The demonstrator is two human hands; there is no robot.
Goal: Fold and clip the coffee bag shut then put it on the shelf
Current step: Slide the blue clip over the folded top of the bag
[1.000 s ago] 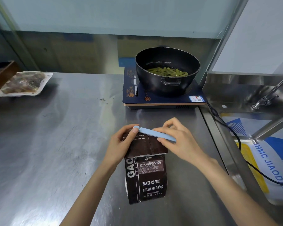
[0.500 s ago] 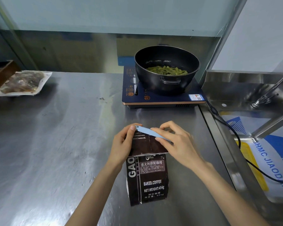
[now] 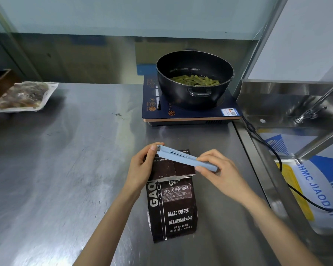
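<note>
A dark brown coffee bag [image 3: 172,208] lies flat on the steel counter, its top flap folded down toward me over the label. A long light-blue sealing clip [image 3: 183,157] lies slantwise across the fold at the bag's far end, its jaws slightly apart at the left. My left hand [image 3: 142,167] grips the bag's folded top left corner, thumb tip against the clip's left end. My right hand [image 3: 217,173] pinches the clip's right end between thumb and fingers. No shelf is in view.
Behind the bag stands an induction cooker [image 3: 190,112] with a black pot [image 3: 194,79] of green beans. A steel sink [image 3: 296,116] with a tap [image 3: 315,106] and the cooker's cable [image 3: 267,146] lies to the right. A vacuum-packed food pouch [image 3: 23,96] rests at far left.
The clip has swung around a little, its right end sliding further out past the bag's right edge with my right hand. My left hand keeps its hold on the fold.
</note>
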